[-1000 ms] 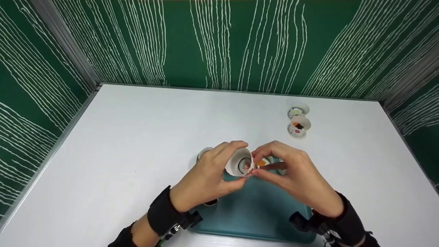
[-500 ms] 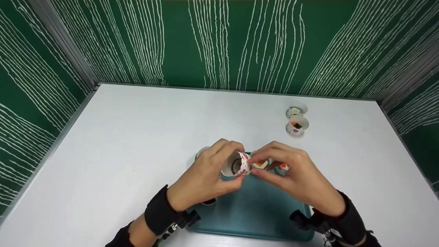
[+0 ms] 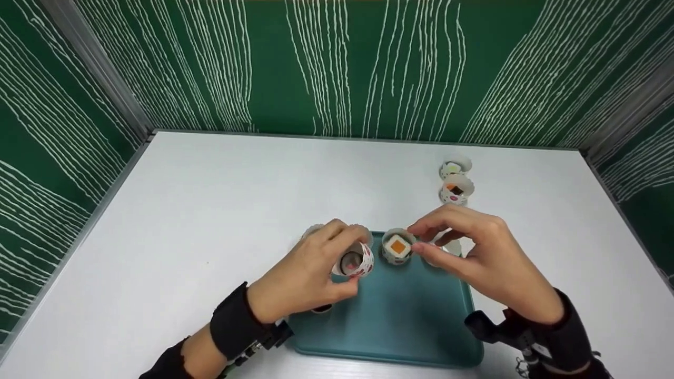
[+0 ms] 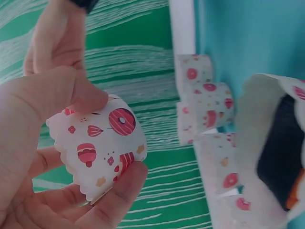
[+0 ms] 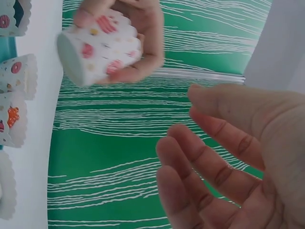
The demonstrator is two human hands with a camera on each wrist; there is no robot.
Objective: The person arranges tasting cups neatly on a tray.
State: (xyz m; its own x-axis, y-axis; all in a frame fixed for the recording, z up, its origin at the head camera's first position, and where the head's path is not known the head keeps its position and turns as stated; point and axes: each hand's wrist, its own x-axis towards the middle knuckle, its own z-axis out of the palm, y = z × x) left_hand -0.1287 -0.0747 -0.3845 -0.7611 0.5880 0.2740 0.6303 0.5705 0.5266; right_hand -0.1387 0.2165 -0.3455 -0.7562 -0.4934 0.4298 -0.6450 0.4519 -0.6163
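Observation:
A white paper baking cup (image 3: 365, 265) with a scalloped rim and pink prints is gripped between the thumb and fingers of my left hand (image 3: 300, 273). Inside it, a dark ring and something pinkish show at the bottom. The left wrist view shows its printed side, with doughnut pictures on the cup (image 4: 102, 138). Apart from it, to the right, my right hand (image 3: 482, 245) has its thumb and fingers spread with nothing between them. Just by its fingertips, a baking cup holding a white piece with an orange square (image 3: 397, 246) stands on the teal tray (image 3: 400, 321).
Two more filled baking cups, a near one (image 3: 456, 190) and a far one (image 3: 455, 167), stand on the white table (image 3: 253, 179) at the back right. Another cup (image 3: 450, 251) is partly hidden behind my right hand. Green walls with white streaks enclose the table.
My right hand has let go of the baking cup's rim and drawn away to the right. My left hand has moved slightly left and turned the cup, uncovering the cup with the orange square.

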